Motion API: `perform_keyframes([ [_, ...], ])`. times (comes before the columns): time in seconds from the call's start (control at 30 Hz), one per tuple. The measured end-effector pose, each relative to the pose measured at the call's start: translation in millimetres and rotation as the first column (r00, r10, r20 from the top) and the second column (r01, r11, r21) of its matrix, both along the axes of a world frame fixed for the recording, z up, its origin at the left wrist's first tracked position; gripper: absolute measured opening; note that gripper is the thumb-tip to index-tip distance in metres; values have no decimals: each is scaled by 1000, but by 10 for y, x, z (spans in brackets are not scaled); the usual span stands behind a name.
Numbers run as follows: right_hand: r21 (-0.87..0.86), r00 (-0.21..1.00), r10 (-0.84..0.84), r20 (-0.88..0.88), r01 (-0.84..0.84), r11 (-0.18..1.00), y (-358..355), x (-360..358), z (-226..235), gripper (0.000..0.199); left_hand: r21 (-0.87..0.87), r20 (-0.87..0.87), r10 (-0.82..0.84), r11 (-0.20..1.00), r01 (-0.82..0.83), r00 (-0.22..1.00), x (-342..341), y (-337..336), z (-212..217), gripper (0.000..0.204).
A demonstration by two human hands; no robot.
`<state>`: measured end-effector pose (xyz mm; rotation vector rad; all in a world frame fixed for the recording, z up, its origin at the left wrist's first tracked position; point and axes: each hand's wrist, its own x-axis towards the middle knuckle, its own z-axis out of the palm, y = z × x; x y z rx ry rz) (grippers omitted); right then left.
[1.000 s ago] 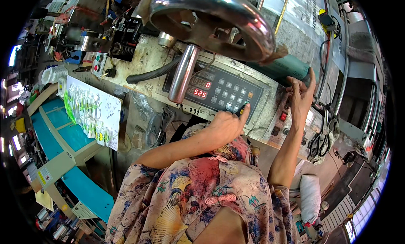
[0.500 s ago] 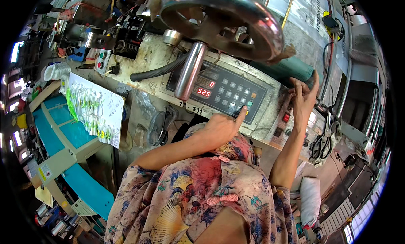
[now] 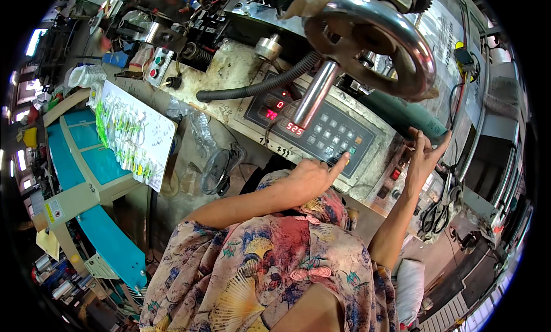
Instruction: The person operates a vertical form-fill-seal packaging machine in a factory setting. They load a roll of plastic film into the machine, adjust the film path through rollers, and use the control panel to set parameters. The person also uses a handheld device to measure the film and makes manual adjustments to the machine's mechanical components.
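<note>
My left hand (image 3: pixel 314 176) reaches across to a dark control panel (image 3: pixel 333 138) with grey keys and red lit displays. Its index finger stretches onto the keys at the panel's lower right, beside a green key; the other fingers curl in, holding nothing. To the right, my right hand (image 3: pixel 423 158) is raised beside the end of a dark green roller (image 3: pixel 404 115). Its index finger points up and away from the other fingers, and I see nothing in its grasp. Whether a fingertip touches the roller cannot be told.
A chrome handwheel (image 3: pixel 427 62) with a long handle (image 3: pixel 314 96) juts over the panel. Black scissors (image 3: pixel 439 211) hang at the right. At left stand a white board (image 3: pixel 150 134) with green-and-white strips and a teal-covered machine (image 3: pixel 109 249). A ribbed hose (image 3: pixel 252 90) crosses the console.
The whole view has shifted, so the handwheel and panel appear farther right and more of the displays shows. My left index finger stays at the panel's lower right; my right hand stays near the roller.
</note>
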<state>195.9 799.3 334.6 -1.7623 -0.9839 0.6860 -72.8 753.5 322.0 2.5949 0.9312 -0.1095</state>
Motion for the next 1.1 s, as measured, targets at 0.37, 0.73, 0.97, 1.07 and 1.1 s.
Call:
perform_keyframes([
  [0.37,23,998,-39,-57,41,999,15,-100,14,83,-15,92,-3,1000,4,996,-64,7,-24,81],
  [0.73,41,999,-10,50,8,999,4,-315,-3,81,-31,67,15,999,-13,998,-123,72,65,85],
  [0.97,67,998,24,51,-27,997,-67,-383,-59,57,-36,-12,-21,999,21,1000,-110,78,83,87],
  [1.07,34,995,46,84,-48,998,-140,-326,-170,41,-47,2,-15,999,15,1000,-99,72,84,85],
  [1.1,-13,988,84,131,-82,997,-158,-310,-168,32,-46,-23,-29,999,28,999,-98,77,96,85],
])
